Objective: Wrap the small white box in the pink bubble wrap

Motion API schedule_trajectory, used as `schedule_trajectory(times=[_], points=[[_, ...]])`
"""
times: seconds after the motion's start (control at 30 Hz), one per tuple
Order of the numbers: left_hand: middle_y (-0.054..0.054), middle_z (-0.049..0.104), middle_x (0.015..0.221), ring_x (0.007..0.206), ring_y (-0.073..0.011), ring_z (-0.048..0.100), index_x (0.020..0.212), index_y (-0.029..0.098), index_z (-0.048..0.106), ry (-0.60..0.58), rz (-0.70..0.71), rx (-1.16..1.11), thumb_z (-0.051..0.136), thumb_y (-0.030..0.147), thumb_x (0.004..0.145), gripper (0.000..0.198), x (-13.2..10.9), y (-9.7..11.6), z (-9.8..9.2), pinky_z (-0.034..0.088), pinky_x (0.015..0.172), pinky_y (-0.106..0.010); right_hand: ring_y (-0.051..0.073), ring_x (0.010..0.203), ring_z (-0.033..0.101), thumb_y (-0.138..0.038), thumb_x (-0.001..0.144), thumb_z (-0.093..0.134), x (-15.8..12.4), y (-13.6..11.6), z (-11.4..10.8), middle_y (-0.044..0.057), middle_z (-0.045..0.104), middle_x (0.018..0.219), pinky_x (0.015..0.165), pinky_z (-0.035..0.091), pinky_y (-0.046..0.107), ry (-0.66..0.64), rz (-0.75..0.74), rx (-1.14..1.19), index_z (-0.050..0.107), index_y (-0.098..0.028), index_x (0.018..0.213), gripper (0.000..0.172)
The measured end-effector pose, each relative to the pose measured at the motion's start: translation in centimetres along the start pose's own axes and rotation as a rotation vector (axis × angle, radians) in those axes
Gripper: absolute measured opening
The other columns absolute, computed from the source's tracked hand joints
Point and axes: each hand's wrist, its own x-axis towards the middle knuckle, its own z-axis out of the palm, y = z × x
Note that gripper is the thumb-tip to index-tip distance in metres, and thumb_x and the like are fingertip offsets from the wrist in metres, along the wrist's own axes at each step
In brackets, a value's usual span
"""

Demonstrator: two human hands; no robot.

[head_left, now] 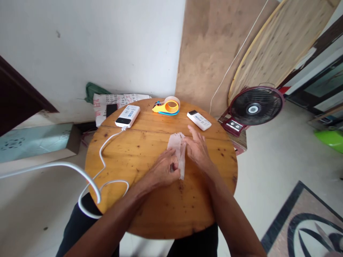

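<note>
On the round wooden table (118,157) lies a thin, whitish, translucent plastic bag (175,141), flattened and lengthwise folded. My left hand (164,169) is closed over its near left side, thumb and index finger curled together on the plastic. Some of the bag is hidden under those fingers. At its right edge, my right hand (197,148) has the thumb against the plastic, while the other fingers stretch forward, apart from one another. Just beyond the right hand is a white power bank (199,120) with a dark display end.
A yellow tape dispenser (167,106) stands at the table's far edge. Another white power bank (128,116), far left, has a white cable (103,150) plugged in, looping over the left edge. A dark red fan (254,107) stands beyond the right side; a wall (128,46) rises behind.
</note>
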Motion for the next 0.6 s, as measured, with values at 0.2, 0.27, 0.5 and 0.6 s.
schedule_trajectory(times=[0.2, 0.27, 0.5, 0.6], points=[[-0.001, 0.063, 0.067, 0.120, -0.0254, 0.057, 0.057, 0.023, 0.044, 0.001, 0.020, -0.035, 0.054, 0.010, 0.066, 0.019, 0.2, 0.1, 0.1, 0.043, 0.104, -0.039, 0.027, 0.132, 0.038, -0.010, 0.086, 0.040, -0.2, 0.6, 2.2, 0.008, 0.034, 0.152, 0.106, 0.031, 0.045, -0.001, -0.086, 0.024, 0.062, -0.022, 0.120, 0.042], [-0.001, 0.064, 0.069, 0.121, -0.0253, 0.056, 0.058, 0.023, 0.045, 0.016, 0.029, -0.027, 0.054, 0.011, 0.067, 0.018, 0.1, 0.0, 0.2, 0.044, 0.103, -0.038, 0.025, 0.131, 0.040, -0.007, 0.084, 0.039, -0.2, 0.6, 2.7, 0.009, 0.035, 0.151, 0.105, 0.032, 0.044, -0.015, -0.113, 0.019, 0.060, -0.021, 0.125, 0.048], [-0.009, 0.065, 0.110, 0.127, -0.0270, 0.048, 0.064, 0.020, 0.054, 0.121, 0.133, 0.085, 0.060, 0.016, 0.068, 0.008, -0.3, -0.6, 0.6, 0.043, 0.101, -0.041, 0.027, 0.130, 0.038, -0.012, 0.084, 0.042, 0.3, 0.8, 3.6, 0.009, 0.035, 0.152, 0.104, 0.032, 0.044, -0.045, -0.102, -0.013, 0.048, -0.023, 0.138, 0.055], [-0.012, 0.056, 0.129, 0.126, -0.0279, 0.048, 0.086, 0.020, 0.063, 0.152, 0.207, 0.157, 0.061, 0.016, 0.068, 0.019, -0.5, -0.5, 0.6, 0.041, 0.101, -0.043, 0.028, 0.131, 0.038, -0.015, 0.086, 0.042, 0.4, 1.0, 3.9, 0.011, 0.035, 0.151, 0.105, 0.030, 0.044, -0.029, -0.072, -0.012, 0.043, -0.020, 0.141, 0.056]])
